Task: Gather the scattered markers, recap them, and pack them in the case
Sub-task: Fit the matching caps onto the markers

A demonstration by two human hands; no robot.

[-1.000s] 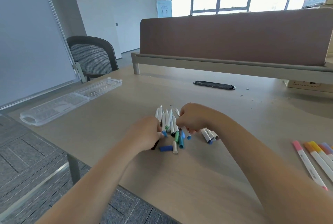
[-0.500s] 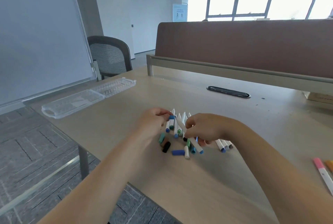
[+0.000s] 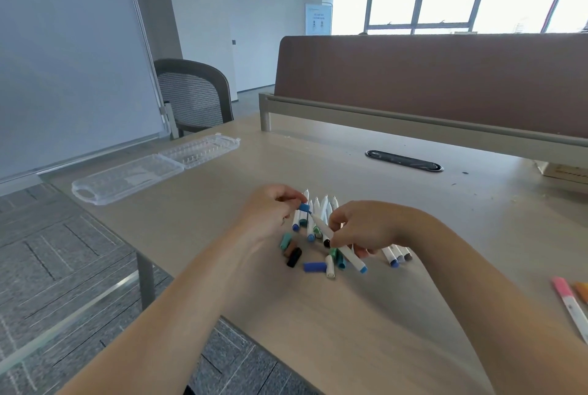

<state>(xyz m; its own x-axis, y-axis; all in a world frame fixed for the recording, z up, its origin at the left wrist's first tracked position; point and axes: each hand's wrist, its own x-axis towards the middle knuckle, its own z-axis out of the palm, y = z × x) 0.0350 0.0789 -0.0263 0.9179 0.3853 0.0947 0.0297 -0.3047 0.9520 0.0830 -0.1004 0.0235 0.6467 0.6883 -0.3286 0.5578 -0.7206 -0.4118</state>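
My right hand (image 3: 359, 225) grips a white marker with a blue end (image 3: 346, 253), held slanting above a pile of white markers (image 3: 321, 213) in the middle of the table. My left hand (image 3: 270, 211) pinches a blue cap (image 3: 304, 207) at that marker's upper tip. Loose caps lie in front of the pile: a teal cap (image 3: 285, 240), a black cap (image 3: 294, 257), a blue cap (image 3: 314, 266) and a white cap (image 3: 330, 268). The clear plastic case (image 3: 152, 168) lies open at the far left of the table.
Three more markers (image 3: 397, 256) lie right of my right hand. Pink and orange capped markers (image 3: 569, 302) rest at the right edge of view. A brown divider panel (image 3: 429, 82) backs the desk, with a cable slot (image 3: 403, 160) before it. An office chair (image 3: 194, 95) and a whiteboard (image 3: 70, 54) stand left.
Both hands rose from the pile; my right hand lifted a white marker and my left hand brought a blue cap up to its tip. The view shifted left.
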